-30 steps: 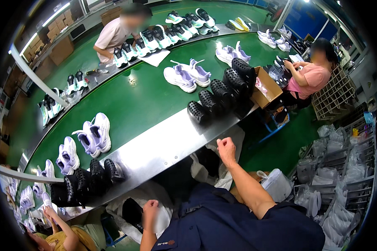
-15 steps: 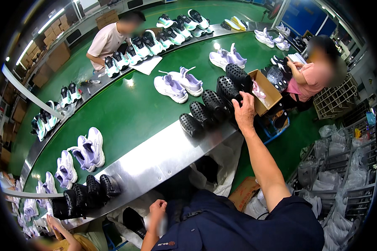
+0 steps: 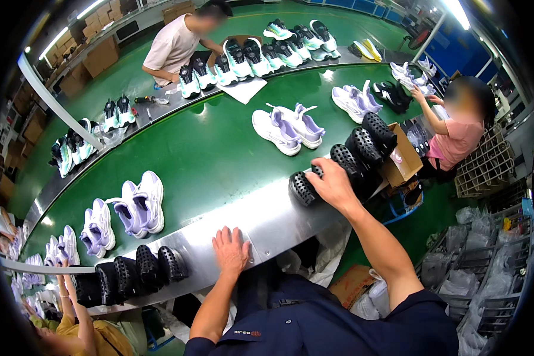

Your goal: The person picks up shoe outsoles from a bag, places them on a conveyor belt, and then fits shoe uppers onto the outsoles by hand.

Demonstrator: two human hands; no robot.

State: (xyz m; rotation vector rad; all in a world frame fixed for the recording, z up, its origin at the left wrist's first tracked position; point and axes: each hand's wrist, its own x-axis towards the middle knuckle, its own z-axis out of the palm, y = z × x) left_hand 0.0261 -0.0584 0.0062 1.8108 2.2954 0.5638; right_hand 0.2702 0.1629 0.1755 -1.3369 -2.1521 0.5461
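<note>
My right hand point(image 3: 335, 185) reaches over a row of black perforated, shoe-shaped pieces on the metal edge. Its thumb and fingers close around one piece point(image 3: 317, 170), mostly hidden beneath the hand. Just left of it stands the row's end piece point(image 3: 302, 188); further right are more of the same, among them a piece point(image 3: 345, 161) beside my fingers. My left hand point(image 3: 231, 252) lies palm down on the bare metal edge point(image 3: 204, 234), fingers spread, holding nothing. A second group of black perforated pieces point(image 3: 148, 266) stands left of that hand.
White-and-lilac sneakers point(image 3: 288, 129) stand in pairs along the green conveyor belt point(image 3: 207, 154). A cardboard box point(image 3: 404, 155) sits beyond the right row. Co-workers are across the belt, at right and at lower left. Mint-and-black sneakers point(image 3: 240, 62) line the far edge; a rack with plastic bags point(image 3: 457, 261) stands at right.
My right hand has come back from the row's far end to its near left end. My left hand has risen from my waist onto the metal edge. The view has shifted.
</note>
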